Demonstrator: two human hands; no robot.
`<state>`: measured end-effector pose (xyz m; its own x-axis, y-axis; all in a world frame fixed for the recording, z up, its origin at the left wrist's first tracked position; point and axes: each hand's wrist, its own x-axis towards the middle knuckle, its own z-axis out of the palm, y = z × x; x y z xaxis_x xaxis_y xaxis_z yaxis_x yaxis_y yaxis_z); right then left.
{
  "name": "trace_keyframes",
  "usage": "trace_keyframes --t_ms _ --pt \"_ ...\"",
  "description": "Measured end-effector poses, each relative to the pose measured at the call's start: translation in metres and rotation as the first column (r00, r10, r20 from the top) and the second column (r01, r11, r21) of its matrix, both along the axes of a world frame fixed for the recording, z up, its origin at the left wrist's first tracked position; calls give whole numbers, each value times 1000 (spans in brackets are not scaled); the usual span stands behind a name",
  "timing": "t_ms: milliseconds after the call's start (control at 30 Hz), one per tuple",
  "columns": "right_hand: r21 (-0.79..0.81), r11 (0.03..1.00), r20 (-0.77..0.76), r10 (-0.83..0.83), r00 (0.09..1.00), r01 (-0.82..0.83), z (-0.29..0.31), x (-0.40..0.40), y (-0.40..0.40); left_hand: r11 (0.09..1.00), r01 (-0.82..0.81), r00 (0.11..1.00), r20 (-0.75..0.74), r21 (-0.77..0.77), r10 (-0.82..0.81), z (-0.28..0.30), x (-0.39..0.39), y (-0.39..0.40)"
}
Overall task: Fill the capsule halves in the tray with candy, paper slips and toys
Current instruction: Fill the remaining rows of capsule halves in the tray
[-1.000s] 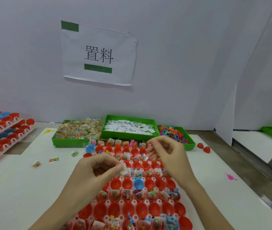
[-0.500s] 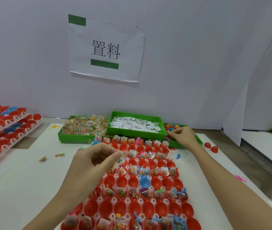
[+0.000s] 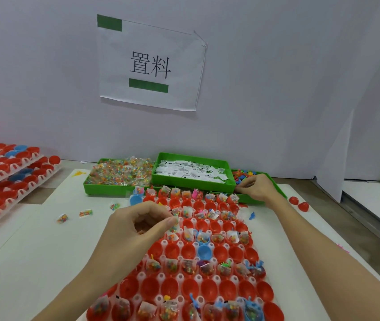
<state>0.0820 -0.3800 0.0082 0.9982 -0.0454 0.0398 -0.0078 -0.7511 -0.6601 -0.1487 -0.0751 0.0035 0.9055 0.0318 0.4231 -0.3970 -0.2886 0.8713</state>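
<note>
Left hand (image 3: pixel 138 224): forearm enters from the lower left, hand raised over the tray (image 3: pixel 185 278) of capsule halves; fingers curled, thumb and forefinger pinching a small candy packet (image 3: pixel 174 224) with further packets bunched behind it. Grip clenched on the candy packet.

Right hand (image 3: pixel 255 187): arm stretched forward from the lower right, hand palm-down at the near edge of the toy bin (image 3: pixel 274 184); fingertips drawn together among the small coloured toys (image 3: pixel 242 176). Whether this grip holds a toy cannot be told.

Capsule halves (image 3: pixel 171 251): red, a few blue, seated in the tray below and between both grips; some rows filled, some bare.

Paper-slip bin (image 3: pixel 191 173): just left of the right grip. Candy bin (image 3: pixel 119 173): beyond the left grip.
</note>
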Motion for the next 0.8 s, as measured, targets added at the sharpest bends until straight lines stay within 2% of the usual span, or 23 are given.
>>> trace_keyframes --t_ms 67,200,433,533,633,800 --pt "51 999 31 -13 999 11 -2 -2 -2 1000 7 1000 1 0 -7 0 0 -1" --pt "334 940 120 -116 986 70 -9 -6 -13 1000 7 1000 -1 0 -7 2 -2 -2" --pt "557 827 133 -182 974 79 -12 -23 -17 1000 17 1000 -15 -5 -17 7 -6 -4" --pt "687 726 112 -95 989 -8 3 -48 -4 999 23 999 -36 -26 -24 9 -8 -5" --pt "731 670 86 103 991 -133 19 -92 17 999 32 998 -45 -23 -33 9 -9 -6" --pt "511 748 158 402 902 -423 28 -175 49 999 51 998 -25 -12 -52 11 -15 -13"
